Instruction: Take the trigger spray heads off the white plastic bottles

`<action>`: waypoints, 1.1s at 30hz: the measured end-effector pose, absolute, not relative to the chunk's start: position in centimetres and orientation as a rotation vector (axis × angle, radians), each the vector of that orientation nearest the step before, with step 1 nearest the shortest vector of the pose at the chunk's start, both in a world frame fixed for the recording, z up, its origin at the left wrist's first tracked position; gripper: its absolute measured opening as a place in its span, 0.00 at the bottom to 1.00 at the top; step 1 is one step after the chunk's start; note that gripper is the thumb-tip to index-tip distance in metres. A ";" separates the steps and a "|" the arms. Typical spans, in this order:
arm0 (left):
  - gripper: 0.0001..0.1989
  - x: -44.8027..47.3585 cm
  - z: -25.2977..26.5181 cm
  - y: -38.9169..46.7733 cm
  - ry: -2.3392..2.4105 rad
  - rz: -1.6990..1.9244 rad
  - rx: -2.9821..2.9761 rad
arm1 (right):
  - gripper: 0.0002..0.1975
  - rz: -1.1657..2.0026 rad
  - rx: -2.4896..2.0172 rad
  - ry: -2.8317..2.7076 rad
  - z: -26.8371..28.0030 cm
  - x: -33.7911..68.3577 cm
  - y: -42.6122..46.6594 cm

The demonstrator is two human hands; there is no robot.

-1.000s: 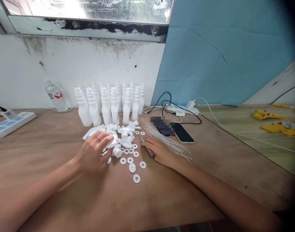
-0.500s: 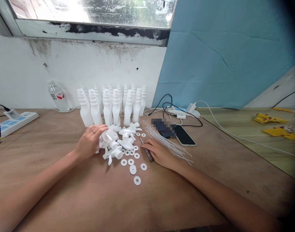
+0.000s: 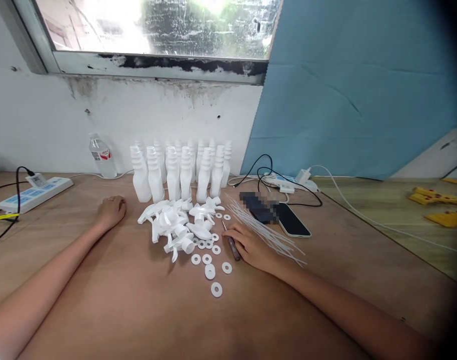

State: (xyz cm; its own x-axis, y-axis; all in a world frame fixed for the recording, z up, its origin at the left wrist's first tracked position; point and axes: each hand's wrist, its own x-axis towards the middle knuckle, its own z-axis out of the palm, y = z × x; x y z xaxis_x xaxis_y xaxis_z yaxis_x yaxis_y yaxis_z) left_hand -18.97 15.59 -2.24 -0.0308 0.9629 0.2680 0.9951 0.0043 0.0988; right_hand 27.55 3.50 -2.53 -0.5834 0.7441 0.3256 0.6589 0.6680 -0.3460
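My left hand [image 3: 112,212] rests on the table with its fingers curled in, left of a heap of white spray-bottle trigger heads [image 3: 172,222]. Nothing shows in it. On the right, my right hand [image 3: 253,245] lies on the table, its fingers loosely closed over a small screwdriver [image 3: 234,248] with a dark handle. The screwdriver's tip points away from me. Several flat white ring washers [image 3: 216,289] are scattered between the heap and that hand. Thin white tubes [image 3: 268,230] lie in a loose bundle just beyond my right hand.
White bottles without tops [image 3: 173,172] stand in rows by the wall. Two phones lie to the right, one dark-screened [image 3: 294,220]. A power strip [image 3: 35,194] and a clear water bottle [image 3: 104,157] are at the left. Cables [image 3: 258,175] run along the back.
My left hand has left the heap of trigger heads and moved left onto the table, its fingers now curled. My right hand stays at the screwdriver. The view has shifted slightly.
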 end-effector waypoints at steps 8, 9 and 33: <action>0.21 -18.5 -2.5 15.3 -2.133 -0.317 -2.081 | 0.17 0.255 -1.072 -2.419 -2.5 27.6 3.5; 0.21 -18.5 -2.4 15.4 -2.134 -0.313 -2.080 | 0.18 0.253 -1.072 -2.420 -2.5 27.7 3.5; 0.28 -18.6 -2.8 15.6 -2.189 -0.273 -2.092 | 0.19 0.251 -1.072 -2.424 -2.7 27.9 3.7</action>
